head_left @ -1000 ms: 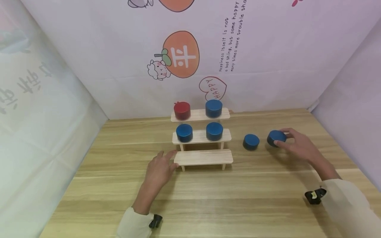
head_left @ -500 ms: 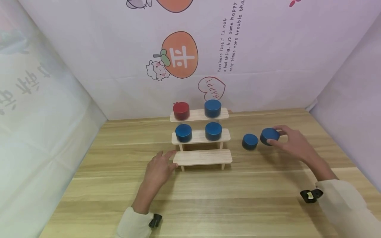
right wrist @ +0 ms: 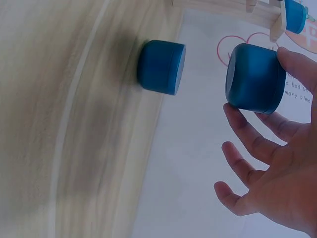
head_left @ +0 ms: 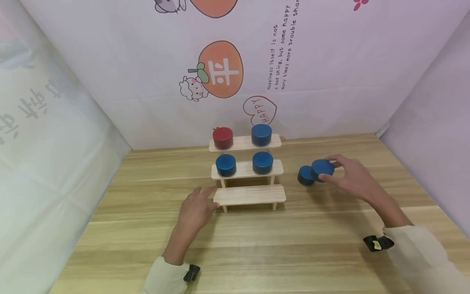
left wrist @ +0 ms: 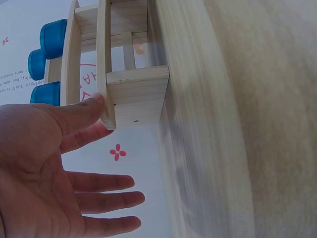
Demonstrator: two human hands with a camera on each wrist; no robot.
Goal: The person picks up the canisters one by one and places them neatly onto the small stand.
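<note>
round blue puck (head_left: 322,169), wooden shelf (head_left: 249,194)

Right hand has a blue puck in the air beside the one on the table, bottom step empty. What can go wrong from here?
1. The right hand pinches the lifted blue puck only at its rim with fingertips; it may slip.
2. It hangs close over the second blue puck on the table, and might knock it.
3. The left hand touches the stepped shelf only at one end; a nudge might shift it.

Left hand (head_left: 194,209) lies open, fingers straight; right hand (head_left: 352,179) lifted, fingertips pinching
</note>
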